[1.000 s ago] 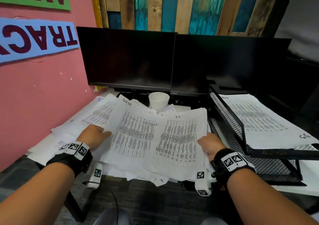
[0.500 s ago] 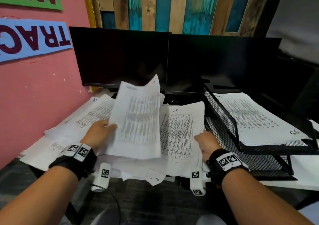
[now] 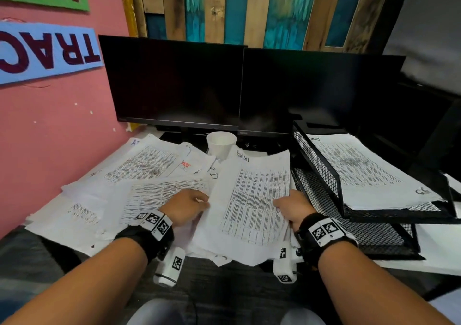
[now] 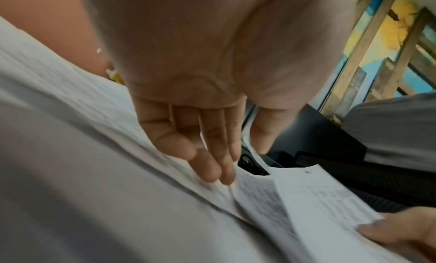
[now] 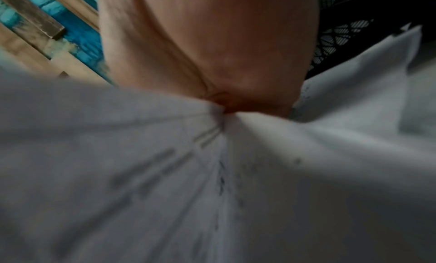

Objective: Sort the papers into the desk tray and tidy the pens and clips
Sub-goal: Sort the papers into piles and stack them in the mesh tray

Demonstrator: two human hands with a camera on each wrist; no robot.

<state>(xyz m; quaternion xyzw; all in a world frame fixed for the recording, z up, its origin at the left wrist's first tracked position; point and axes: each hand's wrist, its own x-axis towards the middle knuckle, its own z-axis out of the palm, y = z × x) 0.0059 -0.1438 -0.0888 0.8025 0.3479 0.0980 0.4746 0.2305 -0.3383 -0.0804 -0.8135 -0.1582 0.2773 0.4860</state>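
Printed papers (image 3: pixel 149 165) lie spread over the desk. A sheet headed "Task List" (image 3: pixel 252 200) tops a small stack at centre right. My right hand (image 3: pixel 290 206) pinches that stack at its right edge, thumb on top (image 4: pixel 401 235); in the right wrist view the paper (image 5: pixel 235 173) bunches at the palm and hides the fingers. My left hand (image 3: pixel 190 205) sits at the sheet's left edge, its fingers (image 4: pixel 212 162) straight and touching the papers underneath. The black mesh desk tray (image 3: pixel 316 165) stands to the right, with papers (image 3: pixel 361 172) on its upper tier. No pens or clips show.
A white paper cup (image 3: pixel 220 144) stands behind the papers, in front of two dark monitors (image 3: pixel 174 82). A pink wall (image 3: pixel 50 137) closes the left side. The tray's lower mesh tier (image 3: pixel 369 232) is bare. The desk's front edge is just below the stack.
My left hand lifted the "Task List" sheet from the middle, swung it right onto the "IT" sheet held by my right hand, and let go. The right hand stayed put.
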